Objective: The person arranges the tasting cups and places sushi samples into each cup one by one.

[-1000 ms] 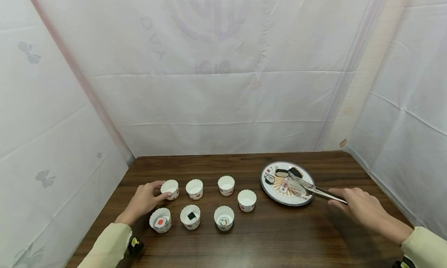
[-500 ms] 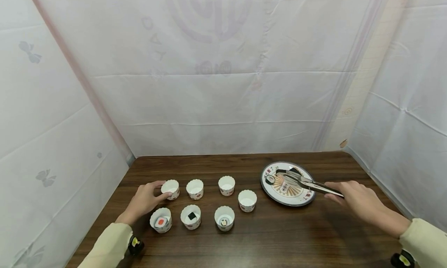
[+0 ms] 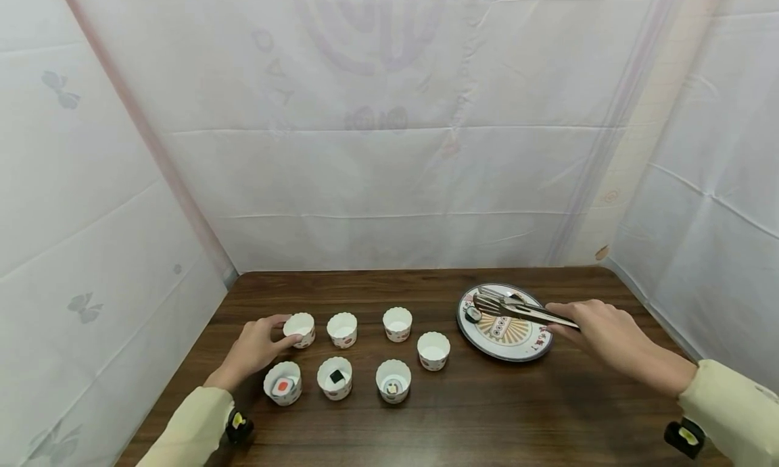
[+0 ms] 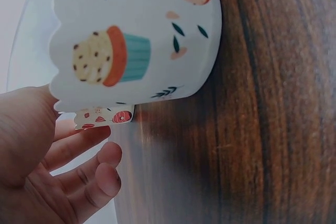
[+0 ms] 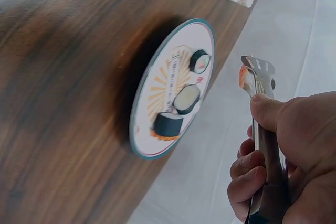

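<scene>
My left hand (image 3: 252, 349) holds the back-left white paper baking cup (image 3: 299, 330) between thumb and fingers. In my right hand (image 3: 615, 338) are metal tongs (image 5: 266, 150), gripped by the handles and raised over the plate (image 3: 523, 349). An orange-and-white piece (image 5: 244, 77), partly hidden, sits between the tong tips. Three sushi pieces lie on the plate in the right wrist view: a small roll (image 5: 199, 62), an oval roll (image 5: 187, 99) and a dark-wrapped piece (image 5: 168, 124). In the head view the tongs cover part of them.
Several more paper cups stand on the wooden table (image 3: 487, 420). Those in front hold a red-centred piece (image 3: 282, 386), a black-topped piece (image 3: 337, 376) and a small roll (image 3: 392, 387). Further cups (image 3: 433, 351) stand nearer the plate. White cloth (image 3: 389, 183) hangs behind.
My right hand has moved left and away from me, carrying the tongs across the plate. Their spread arms have come closer together. My left hand stays at its cup.
</scene>
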Available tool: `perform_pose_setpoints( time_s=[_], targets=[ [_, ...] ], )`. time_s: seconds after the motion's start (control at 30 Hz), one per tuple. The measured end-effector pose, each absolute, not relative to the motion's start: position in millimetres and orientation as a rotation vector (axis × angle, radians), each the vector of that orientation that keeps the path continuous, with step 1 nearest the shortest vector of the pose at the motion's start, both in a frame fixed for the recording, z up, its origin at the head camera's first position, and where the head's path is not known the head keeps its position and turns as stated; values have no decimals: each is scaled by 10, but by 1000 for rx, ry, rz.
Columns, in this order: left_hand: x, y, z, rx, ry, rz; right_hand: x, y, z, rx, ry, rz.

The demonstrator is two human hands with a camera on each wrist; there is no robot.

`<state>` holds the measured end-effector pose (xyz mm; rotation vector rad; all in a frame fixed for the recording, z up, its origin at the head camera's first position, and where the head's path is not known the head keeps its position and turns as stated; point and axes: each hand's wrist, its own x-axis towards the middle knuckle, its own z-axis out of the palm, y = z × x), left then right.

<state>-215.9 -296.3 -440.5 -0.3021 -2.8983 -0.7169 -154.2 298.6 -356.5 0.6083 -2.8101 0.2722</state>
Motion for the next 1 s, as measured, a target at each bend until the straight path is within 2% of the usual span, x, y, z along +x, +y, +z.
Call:
perform_pose_setpoints(
  time_s=[1.0],
  targets=[
    [-2169,-2955,-4391,-273,-2917,-711,-1967,1865,-3229,964,-2767,245]
  ],
)
